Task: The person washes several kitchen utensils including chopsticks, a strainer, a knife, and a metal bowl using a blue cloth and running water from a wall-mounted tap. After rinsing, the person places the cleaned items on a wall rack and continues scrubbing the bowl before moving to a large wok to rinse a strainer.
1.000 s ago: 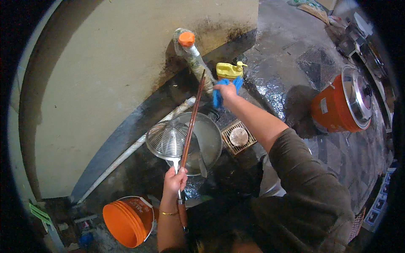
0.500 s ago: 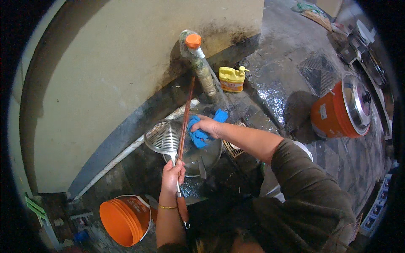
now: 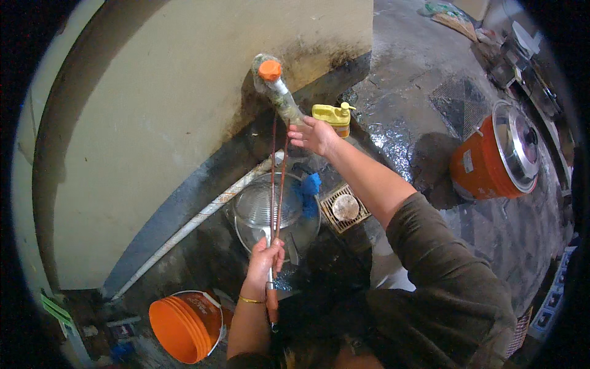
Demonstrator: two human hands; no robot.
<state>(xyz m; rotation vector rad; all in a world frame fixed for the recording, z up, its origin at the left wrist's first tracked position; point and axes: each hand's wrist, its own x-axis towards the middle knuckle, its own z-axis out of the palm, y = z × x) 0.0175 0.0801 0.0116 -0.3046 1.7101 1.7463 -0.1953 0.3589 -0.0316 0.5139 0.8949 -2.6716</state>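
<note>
My left hand [image 3: 265, 253] is closed around a metal strainer's wooden handle [image 3: 272, 304] and a pair of long brown chopsticks [image 3: 282, 184], which spread apart toward their far ends. The cone-shaped strainer [image 3: 253, 200] hangs over or in a round basin [image 3: 315, 229]; I cannot tell whether it touches the water. With its fingers stretched out, my right hand [image 3: 313, 135] is beside the far end of the right chopstick. Whether the fingertips touch it is unclear. A blue cloth [image 3: 311, 184] lies at the basin's right side, partly inside. A flat grey piece [image 3: 292, 249] is in the basin.
A yellow jug [image 3: 333, 117] and an orange-capped upright pipe [image 3: 270, 71] stand beyond the basin, near the wall. A white pipe [image 3: 196, 221] runs along the wall's foot. Right of the basin is a floor drain [image 3: 345, 208]. Orange buckets stand left [image 3: 184, 326] and right [image 3: 476, 161].
My right hand has let go of the blue cloth and moved up to the chopsticks' far end. The cloth stays at the basin. The chopsticks have spread apart, and the strainer has shifted right.
</note>
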